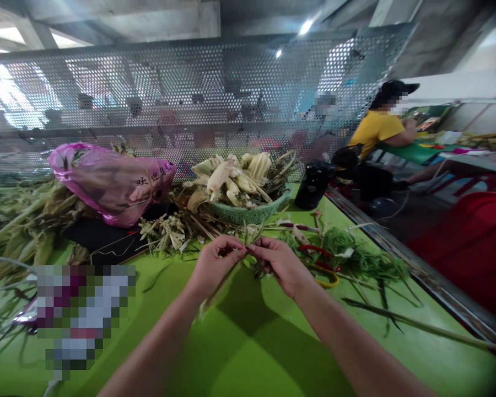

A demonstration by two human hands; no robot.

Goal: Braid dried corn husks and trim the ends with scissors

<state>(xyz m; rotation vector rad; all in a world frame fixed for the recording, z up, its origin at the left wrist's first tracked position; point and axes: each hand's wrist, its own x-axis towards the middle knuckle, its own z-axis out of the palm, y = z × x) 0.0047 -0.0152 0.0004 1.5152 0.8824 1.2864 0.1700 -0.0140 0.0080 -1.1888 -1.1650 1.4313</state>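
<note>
The left hand [215, 258] and right hand [279, 262] meet, pinching a leafy strip [253, 233] between fingertips, probably for fine control, above the green table [152, 342]. Beyond, a basket [250, 214] props up pale husks [233, 177], seemingly within easy reach.

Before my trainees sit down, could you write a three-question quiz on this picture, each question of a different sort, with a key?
1. True or false: the bare left hand and bare right hand are held wide apart.
2. Fill in: a translucent ____ plastic bag with dark lettering lies left of the pale-green perforated plastic basket.
3. Which stands just right of the basket in the picture? A: white ceramic cup. B: black cylindrical container. C: red metal can.
Key: 1 false, they come together at the small pale-and-green plant piece; 2 pink; 3 B.
</note>
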